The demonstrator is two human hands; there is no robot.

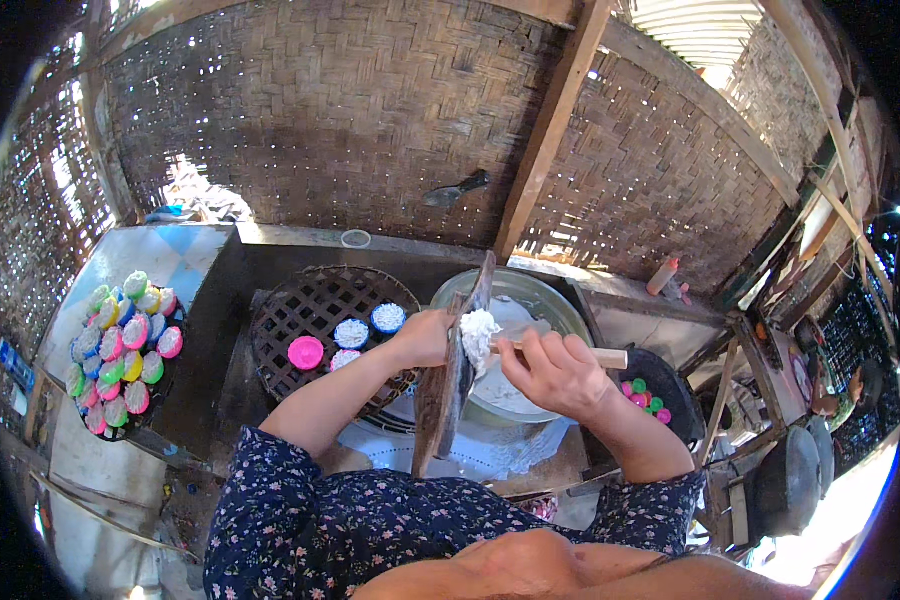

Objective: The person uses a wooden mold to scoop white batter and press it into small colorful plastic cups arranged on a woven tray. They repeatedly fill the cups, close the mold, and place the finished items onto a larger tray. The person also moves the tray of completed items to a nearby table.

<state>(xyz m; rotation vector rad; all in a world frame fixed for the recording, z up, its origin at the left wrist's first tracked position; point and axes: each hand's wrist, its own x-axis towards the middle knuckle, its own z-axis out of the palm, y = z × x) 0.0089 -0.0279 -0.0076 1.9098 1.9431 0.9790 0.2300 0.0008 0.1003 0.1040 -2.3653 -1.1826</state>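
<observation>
Largest first. Bench under a woven wall: round lattice basket toward its left end, large basin to the right of it. Blue-and-white table stands off the bench's left end. Dark pan lies beyond the basin's right rim.

Wooden board: stands tilted on edge, crossing the basin's left rim. The left hand is closed around its upper part. The right hand grips a wooden-handled tool, handle end pointing past the basin's right rim, working end toward the board.

Done, as judged from the layout: a dense cluster of coloured cups near the table's right edge, all that can be made out topped with white shreds. Basket: two blue cups near its right rim, also white-topped; one white-topped pink cup just beside the left forearm.

Left, by the same judgement: one plain pink cup near the middle of the basket, no white visible; empty or upturned, cannot tell. Small pink and green pieces in the pan; whether these are unfilled cups is unclear.

Smallest: white mass, clumped against the board's right face above the basin's left part, at the tool's working end. This portion appears mid-handling. Overall: well advanced, not finished.
</observation>
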